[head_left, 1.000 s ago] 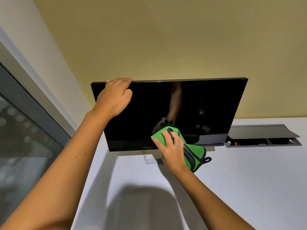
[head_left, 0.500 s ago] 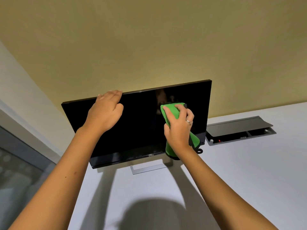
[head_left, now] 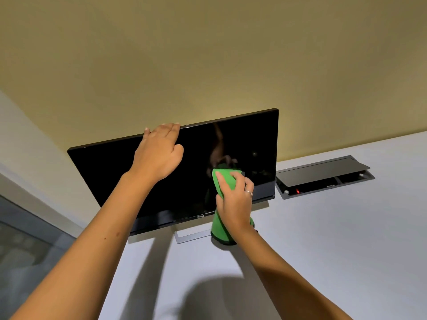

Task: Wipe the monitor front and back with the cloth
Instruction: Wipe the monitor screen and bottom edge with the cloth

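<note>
Two hands on one monitor [head_left: 129, 176], which stands on a thin metal stand [head_left: 191, 237] on the white desk [head_left: 323, 250], screen dark and facing the person. Left hand [head_left: 159, 153] is hooked over the top edge, fingers curled behind the panel, thumb on the front glass, so it grips the monitor. Right hand [head_left: 233, 199] sits lower and to the right of the left one, fingers curled round a green cloth [head_left: 225, 179] and pressing it flat to the lower right part of the screen; the loose end of the cloth [head_left: 219, 229] hangs below the wrist, past the bottom bezel and down near the stand. Off to the right of the right hand, well apart, an open cable box [head_left: 323, 179] is sunk in the desk, a small red light showing inside.

Front wipe looks underway; back not visible, cannot tell its state.

Risks, as a guess: pushing hard with the right hand could tilt or slide the screen back if the left grip slackens. Left thumb on the glass likely leaves a smear on the front. Hanging cloth end could drag on the stand and snag. Narrow stand means turning the monitor for the back could tip it, or pull unseen cables.
</note>
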